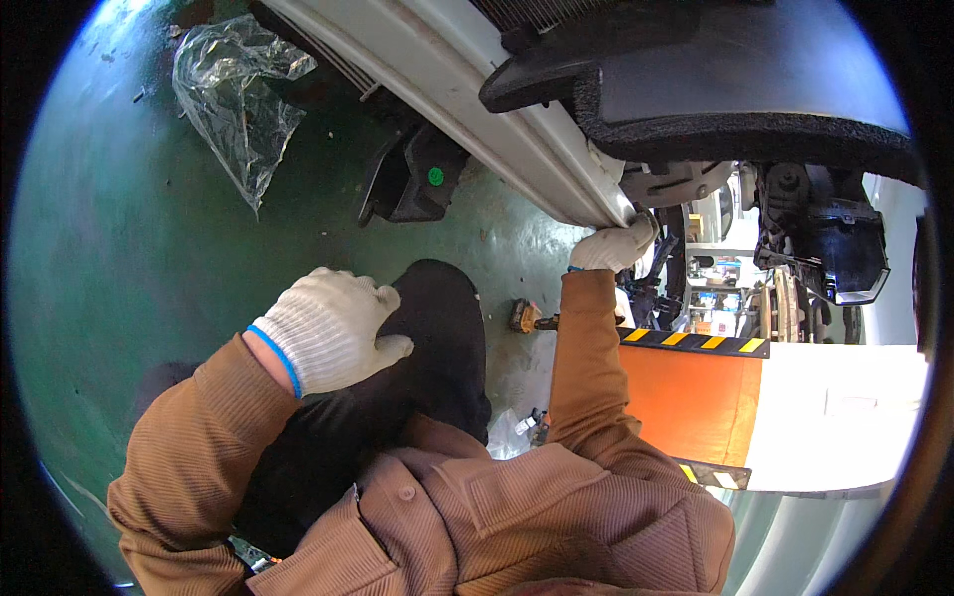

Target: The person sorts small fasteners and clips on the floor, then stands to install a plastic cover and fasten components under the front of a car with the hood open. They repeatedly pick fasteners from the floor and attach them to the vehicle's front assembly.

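Observation:
My left hand [333,333], in a white knit glove with a blue cuff edge, hovers over my dark trouser leg [437,318]. Its fingers are loosely bent with the thumb apart, and nothing shows in it. A long silver-grey metal beam [477,109] runs from the upper left down to the centre right. At its lower end my right hand [614,246], also gloved, has its fingers bent round the tip; part of the fingertips is hidden. Black foam-edged panel [735,84] juts out above that hand.
A crumpled clear plastic bag [243,104] lies on the green floor [119,219]. Below the beam sits a black plastic part [412,179] with a green sticker. A yellow-and-black power tool [524,316] lies near my knee. At right are an orange panel [696,402] with striped edges and a black lamp-like unit [835,243].

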A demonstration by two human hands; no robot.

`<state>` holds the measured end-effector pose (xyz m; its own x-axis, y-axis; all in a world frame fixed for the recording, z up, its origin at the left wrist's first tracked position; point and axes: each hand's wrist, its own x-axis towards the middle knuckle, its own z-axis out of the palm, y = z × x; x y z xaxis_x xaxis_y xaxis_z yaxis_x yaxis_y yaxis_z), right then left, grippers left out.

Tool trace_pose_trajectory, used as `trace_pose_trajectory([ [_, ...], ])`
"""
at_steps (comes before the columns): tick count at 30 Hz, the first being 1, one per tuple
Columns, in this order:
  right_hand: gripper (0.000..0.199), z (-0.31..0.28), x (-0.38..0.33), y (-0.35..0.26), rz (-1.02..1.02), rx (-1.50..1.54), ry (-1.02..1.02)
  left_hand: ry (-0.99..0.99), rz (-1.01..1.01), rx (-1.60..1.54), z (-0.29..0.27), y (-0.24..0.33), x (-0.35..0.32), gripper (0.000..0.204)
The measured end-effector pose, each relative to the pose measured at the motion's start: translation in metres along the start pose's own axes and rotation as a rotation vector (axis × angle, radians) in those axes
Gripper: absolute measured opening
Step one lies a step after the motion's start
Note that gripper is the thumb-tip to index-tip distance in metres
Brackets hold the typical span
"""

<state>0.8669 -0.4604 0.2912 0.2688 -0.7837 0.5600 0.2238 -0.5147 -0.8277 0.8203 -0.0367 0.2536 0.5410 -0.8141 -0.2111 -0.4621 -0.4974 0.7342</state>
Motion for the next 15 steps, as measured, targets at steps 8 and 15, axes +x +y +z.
trace_pose_trajectory([
  [8,0.04,-0.002,-0.001,-0.005,0.021,-0.05,-0.009,1.347,0.241,-0.208,-0.052,0.012,0.036,0.066],
  [15,0.048,-0.008,0.009,-0.003,0.139,0.223,0.037,1.13,0.355,-0.163,-0.106,0.018,0.046,0.05],
])
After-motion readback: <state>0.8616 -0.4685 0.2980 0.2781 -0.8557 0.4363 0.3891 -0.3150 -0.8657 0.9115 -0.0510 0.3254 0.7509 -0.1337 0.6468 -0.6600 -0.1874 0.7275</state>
